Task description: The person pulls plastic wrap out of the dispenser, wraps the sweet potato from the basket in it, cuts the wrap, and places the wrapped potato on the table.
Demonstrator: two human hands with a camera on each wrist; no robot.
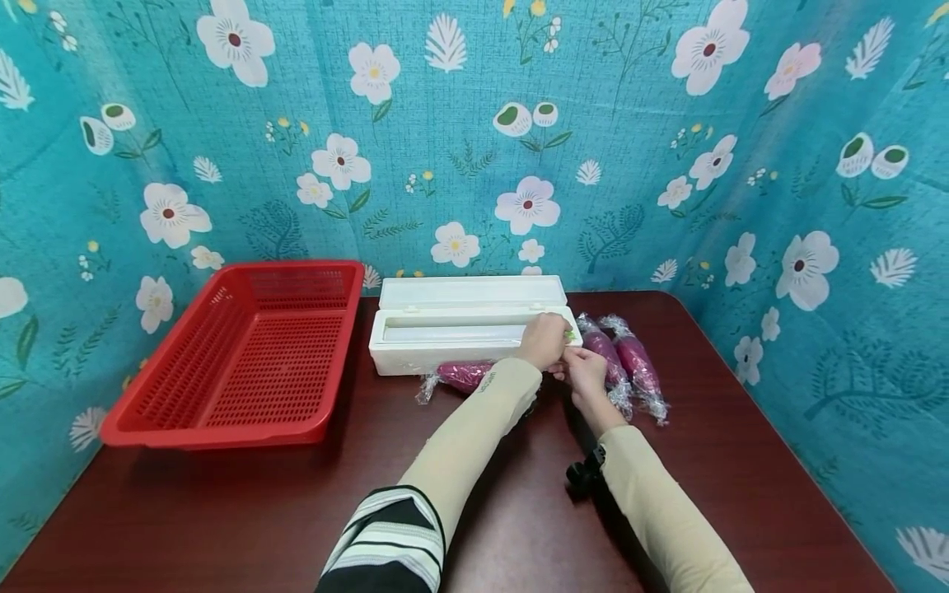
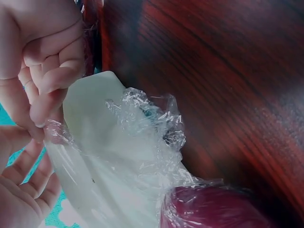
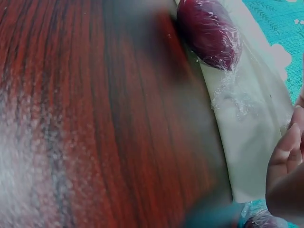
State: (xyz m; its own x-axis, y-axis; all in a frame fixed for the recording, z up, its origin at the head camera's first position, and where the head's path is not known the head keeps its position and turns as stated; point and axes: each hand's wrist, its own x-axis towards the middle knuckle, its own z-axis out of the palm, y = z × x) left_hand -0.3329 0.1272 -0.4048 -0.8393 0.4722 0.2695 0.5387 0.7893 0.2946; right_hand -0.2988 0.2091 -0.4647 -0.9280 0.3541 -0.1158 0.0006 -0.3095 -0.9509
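Observation:
A long white cling film box (image 1: 415, 358) stands at the back of the table with its lid raised. Inside lies a pale roll (image 1: 452, 333). Over the box's right end is my left hand (image 1: 544, 340); my right hand (image 1: 586, 371) is at its front right corner. In the left wrist view, fingertips of both hands meet and pinch the edge of clear cling film (image 2: 59, 133), which stretches along the box front. A purple, film-wrapped elongated piece (image 1: 463, 375) lies before the box, partly hidden by my left sleeve. Its crumpled film end (image 2: 173, 123) shows against the box.
Two more purple wrapped pieces (image 1: 641, 366) lie right of the box, near my right hand. A red perforated plastic basket (image 1: 337, 362) stands on the left. Behind the dark wooden table (image 1: 741, 494) hangs a flowered teal curtain (image 1: 460, 148).

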